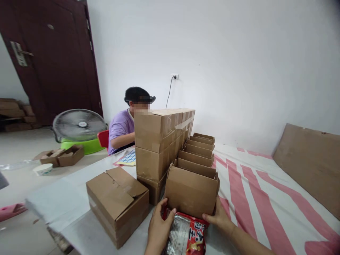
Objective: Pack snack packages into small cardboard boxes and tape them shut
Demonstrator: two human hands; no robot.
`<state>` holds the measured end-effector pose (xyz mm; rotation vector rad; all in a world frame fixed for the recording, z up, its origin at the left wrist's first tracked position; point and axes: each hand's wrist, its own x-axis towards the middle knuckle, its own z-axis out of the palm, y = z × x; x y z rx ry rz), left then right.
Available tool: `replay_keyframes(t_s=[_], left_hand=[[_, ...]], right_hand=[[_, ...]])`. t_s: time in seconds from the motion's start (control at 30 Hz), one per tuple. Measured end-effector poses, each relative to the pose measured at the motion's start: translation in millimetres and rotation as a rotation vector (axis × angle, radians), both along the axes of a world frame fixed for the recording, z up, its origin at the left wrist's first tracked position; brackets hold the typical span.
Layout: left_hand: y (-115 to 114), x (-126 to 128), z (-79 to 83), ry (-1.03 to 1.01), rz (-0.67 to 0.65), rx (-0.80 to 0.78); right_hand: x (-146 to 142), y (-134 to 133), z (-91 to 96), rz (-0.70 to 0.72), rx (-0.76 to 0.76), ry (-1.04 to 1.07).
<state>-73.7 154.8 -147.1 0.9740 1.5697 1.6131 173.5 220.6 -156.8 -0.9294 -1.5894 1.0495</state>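
Observation:
My left hand (158, 226) and my right hand (219, 217) sit at the bottom corners of an open brown cardboard box (191, 193) at the table's near edge. The left fingers curl over the top of a red and silver snack packet (187, 235) lying just in front of the box. The right hand's fingers press against the box's lower right corner and touch the packet's top edge. The box's flaps stand up and its inside is hidden.
Behind it runs a row of several open boxes (198, 150), beside a stack of taped boxes (159, 141). A half-closed box (118, 203) sits left. A seated person in a purple shirt (122, 129), a fan (79, 125) and a cardboard sheet (310, 164) surround the striped table (265, 198).

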Motion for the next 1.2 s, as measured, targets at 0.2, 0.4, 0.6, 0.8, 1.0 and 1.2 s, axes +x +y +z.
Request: replay_keyframes(t_s=[0.2,0.4,0.6,0.8,1.0,1.2], left_hand=[[-3,1,2.5,0.145,-0.085,-0.009],[-12,-5,8.5,0.396,-0.108,-0.224],[-23,-4,33.8,0.569,-0.281,-0.446],[-25,2,34.5,0.487,-0.287,-0.345],[-18,6,19.3,0.258,-0.150,-0.028],[-7,7,2.0,0.309,-0.061,0.132]], right_hand=[[-10,14,8.1,-0.006,0.005,0.083],[-9,19,13.5,0.042,-0.027,0.105],[9,-6,-3.5,-0.103,-0.122,-0.097],[10,-58,-0.1,0.058,-0.337,-0.295],[-17,-63,46.9,-0.002,-0.109,-0.363],[-28,-55,56.8,-0.346,0.411,-0.547]])
